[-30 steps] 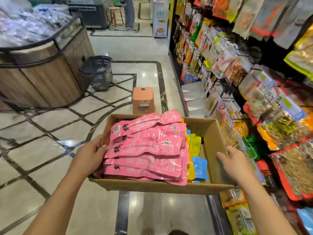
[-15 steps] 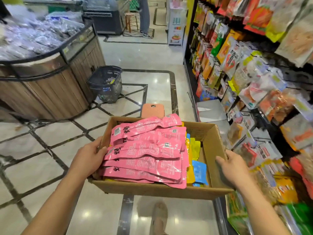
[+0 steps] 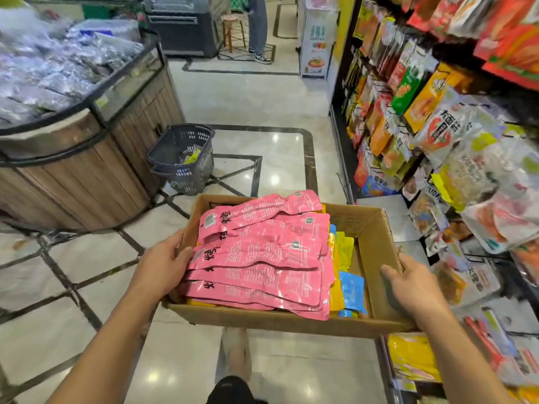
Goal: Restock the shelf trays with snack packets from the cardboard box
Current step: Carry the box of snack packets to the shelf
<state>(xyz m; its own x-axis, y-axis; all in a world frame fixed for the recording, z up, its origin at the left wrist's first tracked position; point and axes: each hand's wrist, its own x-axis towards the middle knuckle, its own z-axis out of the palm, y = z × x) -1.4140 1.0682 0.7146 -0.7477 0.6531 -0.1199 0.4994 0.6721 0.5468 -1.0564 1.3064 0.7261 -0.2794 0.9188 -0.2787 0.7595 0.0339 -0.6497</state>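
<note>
Carry step, I judged: left hand (image 3: 163,266) and right hand (image 3: 414,287) clasped the cardboard box (image 3: 277,323) walls, pink snack packets (image 3: 262,258) stacked inside. Next move called for freeing one hand at the frame-right shelf (image 3: 340,91).

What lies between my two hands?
Head view: between left hand and right hand, the cardboard box holds pink packets, then yellow packets and blue packets.

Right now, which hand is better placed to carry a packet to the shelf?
Probably the right hand: it holds the box wall nearest the shelf. The left hand holds the aisle side, by the pink packets.
</note>
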